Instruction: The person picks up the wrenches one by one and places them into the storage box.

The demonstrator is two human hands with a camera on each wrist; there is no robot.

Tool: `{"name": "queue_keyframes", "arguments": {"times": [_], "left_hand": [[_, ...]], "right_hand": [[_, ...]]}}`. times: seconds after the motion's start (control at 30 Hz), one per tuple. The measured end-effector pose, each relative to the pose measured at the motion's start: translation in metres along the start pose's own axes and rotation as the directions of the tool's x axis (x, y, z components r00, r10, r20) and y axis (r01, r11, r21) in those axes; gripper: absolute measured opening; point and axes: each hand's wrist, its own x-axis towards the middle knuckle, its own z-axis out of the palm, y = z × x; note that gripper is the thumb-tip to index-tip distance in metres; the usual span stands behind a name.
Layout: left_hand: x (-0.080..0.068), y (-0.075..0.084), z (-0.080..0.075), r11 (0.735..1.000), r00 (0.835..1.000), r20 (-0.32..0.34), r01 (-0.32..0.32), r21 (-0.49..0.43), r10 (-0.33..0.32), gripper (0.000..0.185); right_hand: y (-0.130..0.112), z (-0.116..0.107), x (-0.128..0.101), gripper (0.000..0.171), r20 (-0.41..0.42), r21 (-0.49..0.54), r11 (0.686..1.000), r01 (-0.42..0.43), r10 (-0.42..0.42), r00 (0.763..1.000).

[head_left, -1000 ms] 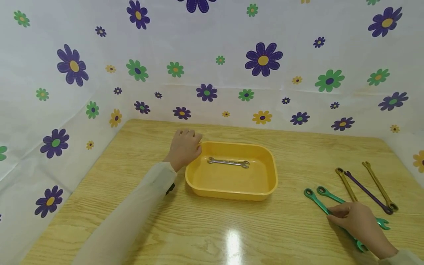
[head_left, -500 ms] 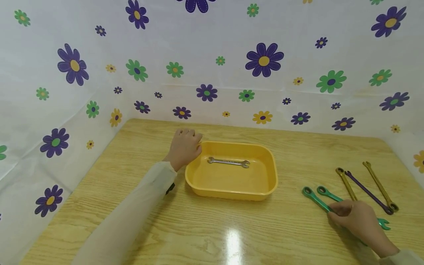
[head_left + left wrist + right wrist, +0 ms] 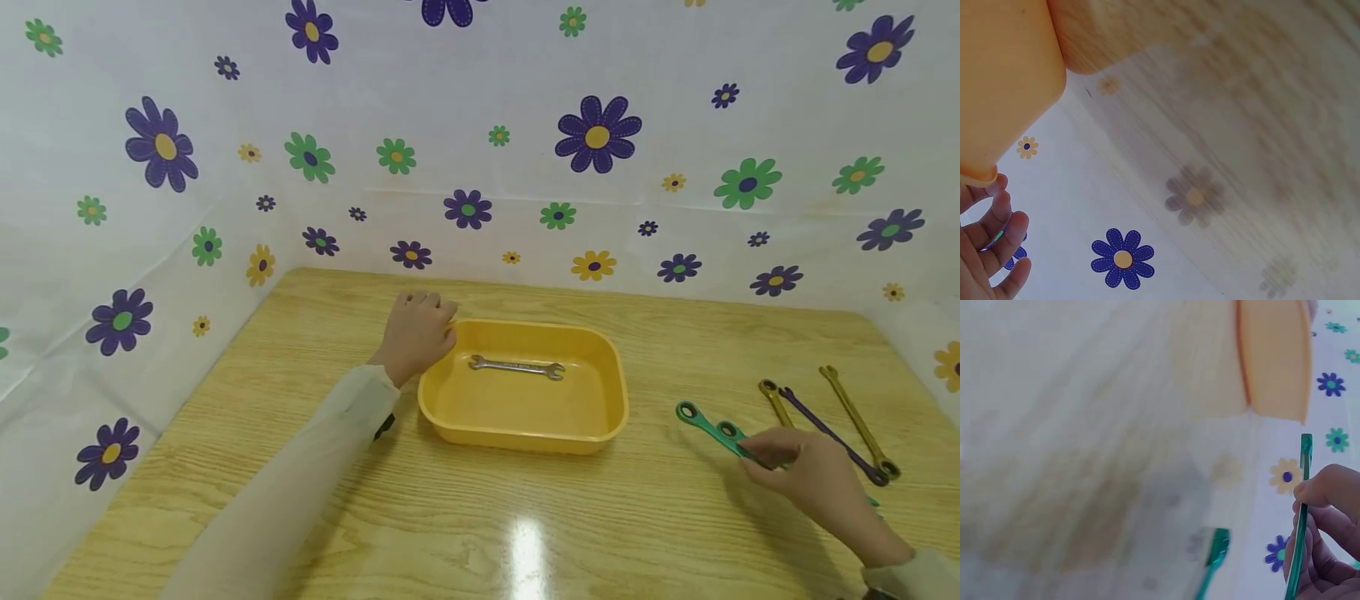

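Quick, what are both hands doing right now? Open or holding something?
Left hand: holding the yellow tray by its rim.
Right hand: closed, pinching a green wrench.

Tray [image 3: 517,414] sat on table [image 3: 600,517], one wrench [image 3: 517,367] inside toward far side. Left hand [image 3: 416,333] was at its far-left corner. Right of tray, right hand [image 3: 813,479] held second wrench [image 3: 707,425] near third wrench [image 3: 727,430]; three more wrenches [image 3: 857,419] lay beyond.

The place seems to be a screened indoor corner; which kind of room, I cannot tell. A white flower-printed sheet [image 3: 495,171] hangs behind and beside the wood-grain desk [image 3: 435,517].
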Motion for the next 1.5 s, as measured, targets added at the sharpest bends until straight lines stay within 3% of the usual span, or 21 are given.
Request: {"name": "queue_keyframes", "arguments": {"times": [0.27,0.7,1.0,1.5], "left_hand": [[-0.002,-0.001,0.0,1.0,1.0,-0.012,-0.005,0.002,0.005,0.031],[-0.004,-0.001,-0.001,1.0,1.0,-0.011,0.001,-0.001,-0.001,0.028],[-0.005,0.0,-0.005,1.0,1.0,0.01,0.003,-0.002,-0.003,0.028],[-0.003,0.0,-0.006,1.0,1.0,0.018,0.001,-0.009,-0.001,0.03]], "right_hand": [[-0.018,-0.012,0.014,0.019,-0.028,0.034,0.998,0.058,-0.057,0.998],[-0.043,-0.022,0.028,0.018,-0.011,0.046,0.997,0.058,-0.058,0.998],[-0.062,-0.027,0.041,0.022,-0.079,0.077,0.977,0.2,-0.194,0.978],[-0.107,-0.034,0.078,0.016,-0.002,0.092,0.948,0.304,-0.305,0.952]]}}
